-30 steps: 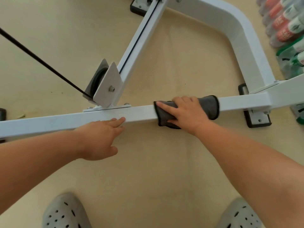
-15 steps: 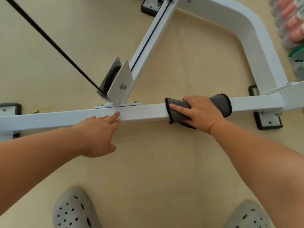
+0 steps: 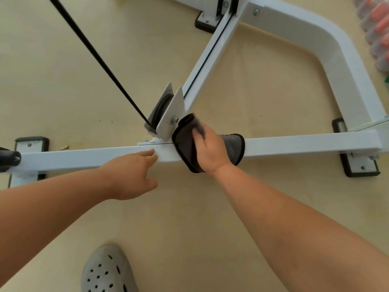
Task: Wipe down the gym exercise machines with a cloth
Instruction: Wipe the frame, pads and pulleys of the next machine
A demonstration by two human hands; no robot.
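Gripping cloth (image 3: 185, 144), right hand (image 3: 210, 152) arches over crossbar (image 3: 294, 145).

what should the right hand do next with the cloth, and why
Probably sweep the dark-edged grey cloth up over the white metal pulley bracket: the right hand holds it draped on the white square frame bar, its top edge against the bracket, while the left hand rests on the bar just left, blocking that way.

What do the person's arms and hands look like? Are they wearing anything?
The left arm and right arm are bare as far as the picture shows: no sleeves. The left hand and the right hand wear no gloves, and no watch, bracelet or ring shows, though blur hides some fingers.
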